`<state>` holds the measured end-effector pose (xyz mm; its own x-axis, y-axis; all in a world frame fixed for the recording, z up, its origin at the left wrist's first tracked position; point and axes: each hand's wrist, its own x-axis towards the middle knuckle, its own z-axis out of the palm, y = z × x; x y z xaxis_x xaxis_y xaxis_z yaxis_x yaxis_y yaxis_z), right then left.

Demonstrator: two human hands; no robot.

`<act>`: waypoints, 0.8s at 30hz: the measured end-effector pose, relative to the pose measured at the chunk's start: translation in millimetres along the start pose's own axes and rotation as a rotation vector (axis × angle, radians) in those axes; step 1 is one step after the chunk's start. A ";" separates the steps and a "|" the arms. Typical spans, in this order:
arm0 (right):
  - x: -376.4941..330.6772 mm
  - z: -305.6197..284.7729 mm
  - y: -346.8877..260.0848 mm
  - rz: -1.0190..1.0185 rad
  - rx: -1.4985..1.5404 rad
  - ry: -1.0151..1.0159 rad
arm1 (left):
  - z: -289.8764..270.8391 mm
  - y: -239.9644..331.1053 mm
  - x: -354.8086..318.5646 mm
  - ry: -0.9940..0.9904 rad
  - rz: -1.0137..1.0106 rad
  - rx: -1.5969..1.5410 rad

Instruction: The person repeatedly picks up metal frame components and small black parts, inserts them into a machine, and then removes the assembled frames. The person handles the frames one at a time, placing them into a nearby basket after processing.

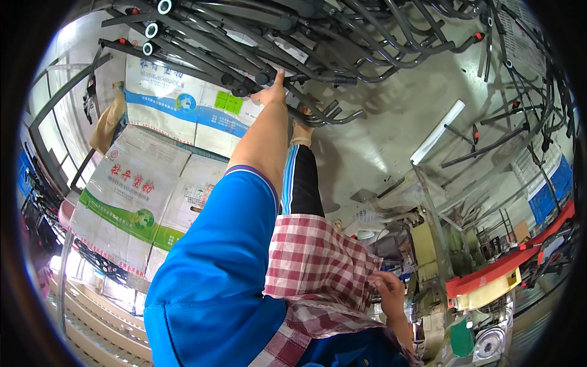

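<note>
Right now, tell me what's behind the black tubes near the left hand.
A white, blue-striped carton shows past the black tubes by the left hand; parts they cover are hidden.

At ten o'clock, a blue-banded cardboard carton [165, 92] bears large dark-blue Chinese characters, with small white lettering along its band; toward eleven, its lime-green labels [228, 102] carry marks too small to read. At nine o'clock, a green-banded cardboard carton [137, 189] shows red Chinese characters over Latin capitals.

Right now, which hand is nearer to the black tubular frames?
Left: the left hand is up against the black tubular frames; the right hand is farther away, beside the checked apron.
</note>
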<state>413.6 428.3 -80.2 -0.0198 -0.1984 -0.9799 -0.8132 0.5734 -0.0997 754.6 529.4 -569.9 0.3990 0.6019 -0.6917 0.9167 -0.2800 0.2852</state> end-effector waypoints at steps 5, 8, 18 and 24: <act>5.3 2.6 10.0 -0.065 0.007 0.021 | -17.5 -23.2 10.0 -0.048 -0.019 0.157; 15.6 3.4 22.7 -0.088 -0.040 -0.056 | -24.5 -54.8 65.7 -0.318 0.010 0.236; 38.8 6.4 35.8 -0.287 -0.026 -0.088 | 35.4 -86.7 14.1 -0.197 0.371 0.147; 58.4 -10.0 70.5 -0.219 -0.079 -0.036 | 36.8 -22.8 -37.4 -0.369 0.009 -0.030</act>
<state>349.3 449.2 -142.8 0.1814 -0.2821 -0.9421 -0.8389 0.4555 -0.2980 718.0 485.7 -574.9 0.3774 0.2881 -0.8801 0.9156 -0.2587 0.3079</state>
